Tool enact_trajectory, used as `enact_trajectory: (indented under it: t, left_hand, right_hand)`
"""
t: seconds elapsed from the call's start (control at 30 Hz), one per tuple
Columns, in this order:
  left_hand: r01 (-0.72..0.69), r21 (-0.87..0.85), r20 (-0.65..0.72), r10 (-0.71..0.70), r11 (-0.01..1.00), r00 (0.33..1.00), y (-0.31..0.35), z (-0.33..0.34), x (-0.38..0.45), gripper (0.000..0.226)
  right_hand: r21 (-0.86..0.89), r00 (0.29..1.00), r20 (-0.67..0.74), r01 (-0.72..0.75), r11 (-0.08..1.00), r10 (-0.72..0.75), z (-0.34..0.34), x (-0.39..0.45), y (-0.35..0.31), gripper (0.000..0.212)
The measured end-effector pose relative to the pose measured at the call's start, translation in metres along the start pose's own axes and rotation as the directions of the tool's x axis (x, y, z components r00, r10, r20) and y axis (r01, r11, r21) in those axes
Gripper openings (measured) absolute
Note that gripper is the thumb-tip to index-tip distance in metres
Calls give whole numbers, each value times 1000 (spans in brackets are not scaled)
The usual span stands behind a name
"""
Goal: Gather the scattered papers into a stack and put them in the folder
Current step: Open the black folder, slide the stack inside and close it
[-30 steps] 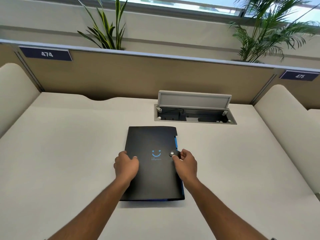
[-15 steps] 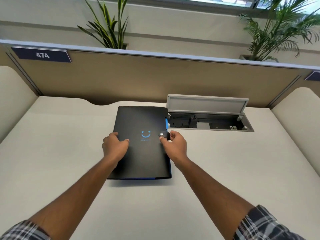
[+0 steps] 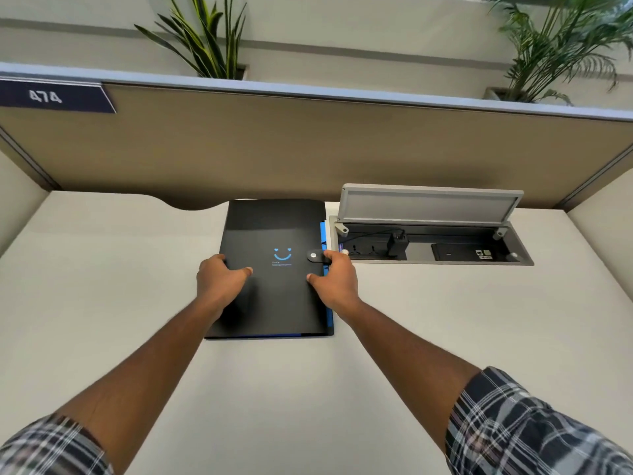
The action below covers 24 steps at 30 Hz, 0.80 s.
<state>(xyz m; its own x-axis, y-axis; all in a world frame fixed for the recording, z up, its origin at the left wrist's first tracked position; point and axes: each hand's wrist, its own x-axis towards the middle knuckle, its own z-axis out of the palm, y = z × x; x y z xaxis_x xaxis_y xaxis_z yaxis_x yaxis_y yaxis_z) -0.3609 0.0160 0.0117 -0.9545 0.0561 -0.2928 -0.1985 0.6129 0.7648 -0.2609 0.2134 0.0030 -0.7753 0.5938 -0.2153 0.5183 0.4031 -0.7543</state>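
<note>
A black folder (image 3: 274, 231) with a blue smile mark lies closed and flat on the white desk (image 3: 102, 303), its far edge near the partition. A strap with a metal snap (image 3: 313, 256) crosses its right edge, and blue inner edges show along the right and bottom. My left hand (image 3: 221, 279) rests on the folder's left side, fingers curled over the edge. My right hand (image 3: 334, 277) grips the right edge just beside the snap. No loose papers are visible.
An open cable box (image 3: 431, 241) with a raised grey lid sits in the desk right of the folder, touching close to it. A tan partition (image 3: 308, 145) closes the back, with plants above. Side panels stand left and right.
The folder has slid away from me toward the partition, with both hands staying on it. It now lies beside the cable box.
</note>
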Motion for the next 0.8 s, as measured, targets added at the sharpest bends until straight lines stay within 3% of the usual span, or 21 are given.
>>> enact_trajectory:
  t: [0.13, 0.27, 0.4, 0.53, 0.8]
  left_hand:
    - [-106, 213, -7, 110, 971, 994, -11, 4, 1, 37]
    - [-167, 298, -2, 176, 940, 984, -20, 7, 4, 41]
    - [-174, 343, 6, 183, 923, 983, -24, 9, 7, 65]
    - [-194, 403, 2, 211, 895, 978, -30, 11, 6, 80]
    - [-312, 535, 108, 303, 785, 947, -45, 10, -8, 72]
  right_hand:
    - [-144, 999, -17, 29, 989, -32, 11, 3, 11, 66]
    - [-253, 998, -13, 63, 965, -68, 18, 2, 15, 69]
    - [-367, 994, -3, 99, 925, -107, 22, 0, 18, 69]
    - [-405, 992, 9, 118, 907, -125, 22, 0, 22, 68]
    - [-431, 983, 156, 158, 889, -99, 9, -1, 19, 80]
